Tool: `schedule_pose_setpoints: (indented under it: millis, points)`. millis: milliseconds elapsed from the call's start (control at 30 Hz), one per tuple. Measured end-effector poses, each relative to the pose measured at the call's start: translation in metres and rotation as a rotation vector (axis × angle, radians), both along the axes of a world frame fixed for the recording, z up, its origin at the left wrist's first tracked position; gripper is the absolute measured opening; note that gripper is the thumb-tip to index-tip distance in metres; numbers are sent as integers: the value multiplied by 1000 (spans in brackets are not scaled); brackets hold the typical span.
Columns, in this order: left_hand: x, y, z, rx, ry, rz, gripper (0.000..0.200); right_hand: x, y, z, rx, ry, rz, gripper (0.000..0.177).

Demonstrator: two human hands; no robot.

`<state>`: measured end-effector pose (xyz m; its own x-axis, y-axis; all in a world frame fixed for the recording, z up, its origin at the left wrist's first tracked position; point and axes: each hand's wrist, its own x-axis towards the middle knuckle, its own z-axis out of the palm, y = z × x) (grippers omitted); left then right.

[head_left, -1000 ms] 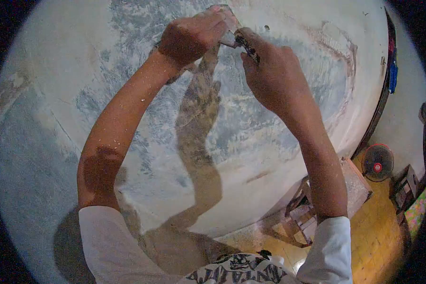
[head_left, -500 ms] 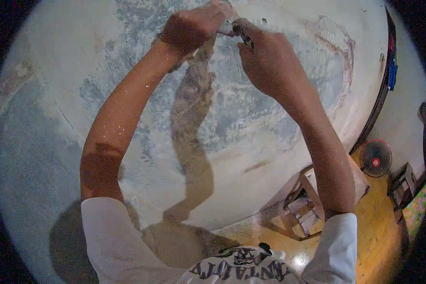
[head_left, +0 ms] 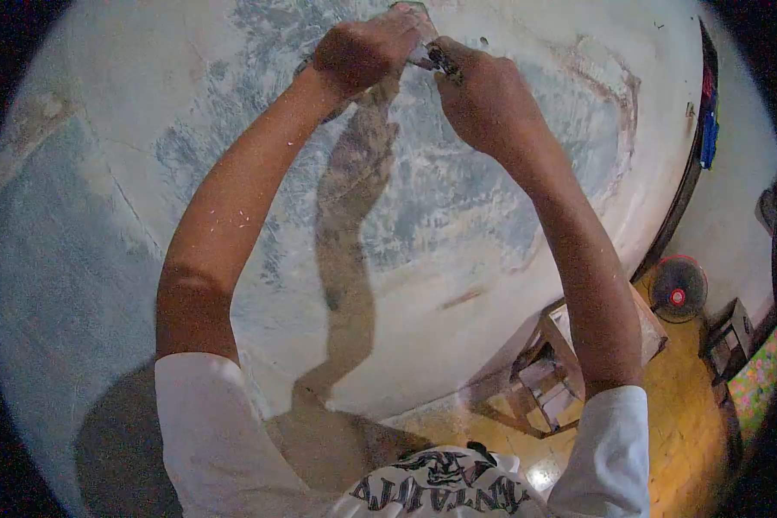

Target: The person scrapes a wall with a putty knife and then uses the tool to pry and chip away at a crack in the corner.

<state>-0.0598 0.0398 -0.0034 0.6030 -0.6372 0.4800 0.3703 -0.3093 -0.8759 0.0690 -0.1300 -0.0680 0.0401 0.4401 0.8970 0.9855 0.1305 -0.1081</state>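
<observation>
Both of my hands are raised close together near the top of the view, in front of a patchy wall (head_left: 457,198). My left hand (head_left: 363,56) is closed around a flat, thin tool (head_left: 410,10), whose pale end sticks out past the fingers; its kind is mostly hidden. In my right hand (head_left: 483,91), closed too, is a putty knife with a dark, stained handle (head_left: 443,62). Its blade, smeared pale, points left and meets or nearly meets the left hand's tool. Grey and white smears cover the wall behind. Pale flecks dot my left forearm.
A wooden stool (head_left: 535,380) stands on the yellowish tiled floor (head_left: 665,414) at lower right. Beyond it are a round fan (head_left: 678,289) with a red rim and a small dark piece of furniture (head_left: 729,341). A blue item (head_left: 709,138) hangs by the wall's dark edge.
The view has shifted slightly. My left hand has moved a little right and down against the wall, and more of its tool's pale end shows. Both hands keep their grip.
</observation>
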Motion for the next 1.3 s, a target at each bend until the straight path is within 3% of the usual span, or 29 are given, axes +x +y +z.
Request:
schedule_pose_setpoints:
  millis: [33,233,333,433,533,633,733,833,933,1033,1167,1300]
  points:
    - [0,1,-3,-36,-24,70,24,0,3,-3,28,18,9,32]
    - [4,-9,3,87,-74,-86,23,-8,0,-7,46,77,28,30]
    - [6,5,7,74,-83,-37,24,-4,2,6,1,11,17,32]
    - [5,8,2,-38,-51,-39,43,-4,8,2,30,5,9,35]
    - [1,0,-3,-39,-61,22,43,-1,17,-12,23,64,-1,36]
    - [3,-3,0,75,-37,-17,26,2,11,-13,-18,97,-6,38]
    - [5,0,1,3,-74,-5,43,9,10,-5,63,44,67,38]
    - [6,1,1,40,-97,0,43,9,6,-7,54,55,24,39]
    - [11,-15,11,-103,-108,72,23,6,23,4,89,79,-21,40]
    - [14,-3,19,-106,-167,-25,43,-4,15,20,73,71,-57,41]
    - [6,-2,6,1,-133,-9,27,-3,-1,2,-20,61,-2,40]
    - [7,0,21,30,-149,-109,23,-2,16,15,111,38,12,38]
